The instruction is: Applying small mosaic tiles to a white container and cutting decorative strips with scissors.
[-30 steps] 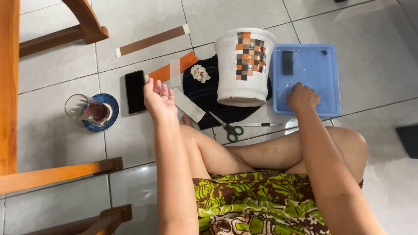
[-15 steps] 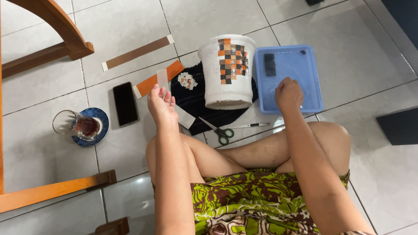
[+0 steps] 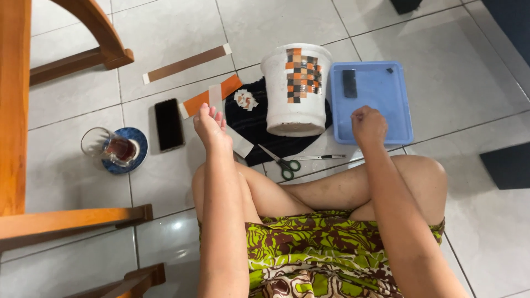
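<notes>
I sit cross-legged on a tiled floor. My left hand (image 3: 210, 126) hovers with straight fingers and nothing in it, above a white strip (image 3: 241, 144) and just below an orange-and-white strip (image 3: 212, 96). My right hand (image 3: 369, 124) is curled into a fist over the near edge of a blue tray (image 3: 386, 118); I see nothing in it. Between the hands a white pot (image 3: 297, 91) with a patch of orange, brown and black tiles stands on a dark cloth (image 3: 255, 124). Green-handled scissors (image 3: 288, 164) lie in front of my legs.
The tray holds a dark rectangular piece (image 3: 349, 83) and a tiny chip (image 3: 390, 70). Pale scraps (image 3: 245, 99) lie on the cloth. A phone (image 3: 169, 124), a glass on a blue saucer (image 3: 118, 149), a brown strip (image 3: 185, 63) and wooden chair legs (image 3: 14, 110) are at left.
My right hand has drawn back from the middle of the blue tray to its near edge and curled shut. My left hand stays raised in about the same place.
</notes>
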